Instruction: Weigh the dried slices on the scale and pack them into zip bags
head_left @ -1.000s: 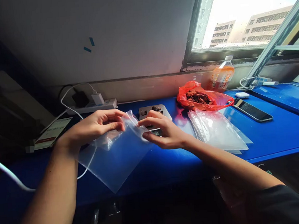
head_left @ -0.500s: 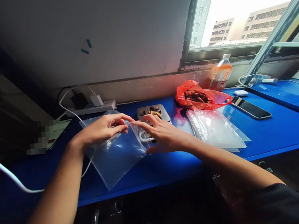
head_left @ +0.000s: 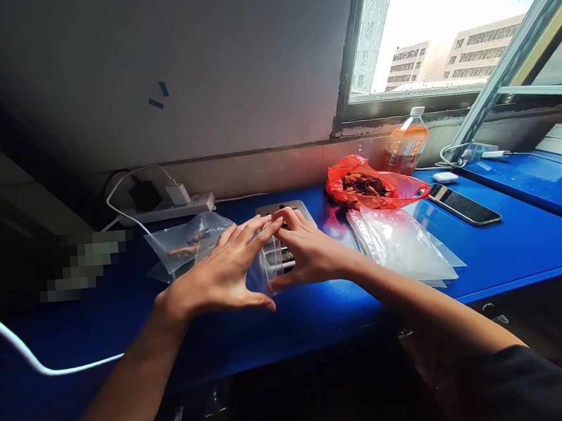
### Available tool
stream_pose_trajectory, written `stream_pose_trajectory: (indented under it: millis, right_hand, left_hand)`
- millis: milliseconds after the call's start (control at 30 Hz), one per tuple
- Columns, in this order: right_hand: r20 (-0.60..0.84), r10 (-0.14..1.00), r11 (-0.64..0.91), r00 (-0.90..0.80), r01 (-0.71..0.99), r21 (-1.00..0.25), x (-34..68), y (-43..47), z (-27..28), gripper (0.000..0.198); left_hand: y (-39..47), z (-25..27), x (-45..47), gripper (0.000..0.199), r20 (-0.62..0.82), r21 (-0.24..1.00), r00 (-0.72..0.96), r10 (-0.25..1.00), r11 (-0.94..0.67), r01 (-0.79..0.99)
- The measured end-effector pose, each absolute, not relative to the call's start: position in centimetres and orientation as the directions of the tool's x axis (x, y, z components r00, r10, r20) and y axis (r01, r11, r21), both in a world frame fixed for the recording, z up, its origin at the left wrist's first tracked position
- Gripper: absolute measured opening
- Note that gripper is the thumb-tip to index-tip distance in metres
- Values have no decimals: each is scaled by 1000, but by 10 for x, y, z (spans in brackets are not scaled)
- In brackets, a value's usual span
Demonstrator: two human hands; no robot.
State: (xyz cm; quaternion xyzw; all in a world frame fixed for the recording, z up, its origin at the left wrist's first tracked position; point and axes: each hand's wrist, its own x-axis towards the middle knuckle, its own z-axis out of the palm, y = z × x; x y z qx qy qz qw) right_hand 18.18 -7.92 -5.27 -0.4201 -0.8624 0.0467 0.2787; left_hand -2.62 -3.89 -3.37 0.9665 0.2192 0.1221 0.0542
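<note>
A clear zip bag (head_left: 262,273) is bunched between my two hands, with its mouth edge facing right. My left hand (head_left: 225,270) lies over the bag with its fingers stretched out and the thumb spread apart. My right hand (head_left: 310,247) curls around the bag's mouth, fingertips at the top and thumb at the bottom. Behind my hands stands a small scale (head_left: 305,210), mostly hidden, with dark dried pieces (head_left: 289,223) on its plate. To the left lies another clear bag (head_left: 162,246) with brown dried pieces (head_left: 187,249) inside.
Right of my hands lies a stack of clear bags (head_left: 405,246). Behind it sit a red plastic bag (head_left: 409,192) of dark dried pieces and a bottle (head_left: 408,142). A phone (head_left: 465,206) and white earbud case (head_left: 445,177) lie farther right. A power strip (head_left: 169,209) runs along the wall.
My left hand has moved right and spread its fingers over the bag. The bag, flat and wide before, is now bunched between the hands, uncovering the filled bag on the left.
</note>
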Motion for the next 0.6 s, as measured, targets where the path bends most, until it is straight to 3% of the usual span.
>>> stream_pose_trajectory:
  millis: [100,200,267,333,500,600]
  right_hand:
    - [472,754,632,-457,701,-332,187,-76,-48,72]
    - [516,778,605,-360,652,-457,202,-62,-37,40]
    - [504,832,511,-233,675,-532,213,-52,-29,27]
    - [504,848,451,-164,723,-524,219,-47,-25,23]
    - [630,626,737,-460,613,-284,195,-71,-30,17]
    - [601,556,810,-574,538,-234,178,-88,-37,22]
  left_hand:
    - [-40,-32,-26,114,220,167,863,455,-889,426]
    - [-39,-26,-30,101,290,225,809,511,-858,462]
    - [-38,-23,-33,103,352,288,735,580,-814,504]
    - [-36,-23,-36,110,408,345,676,613,-789,508]
    - [-35,-32,-34,119,427,349,716,553,-831,433]
    - [-41,-36,-27,115,404,310,798,448,-887,341]
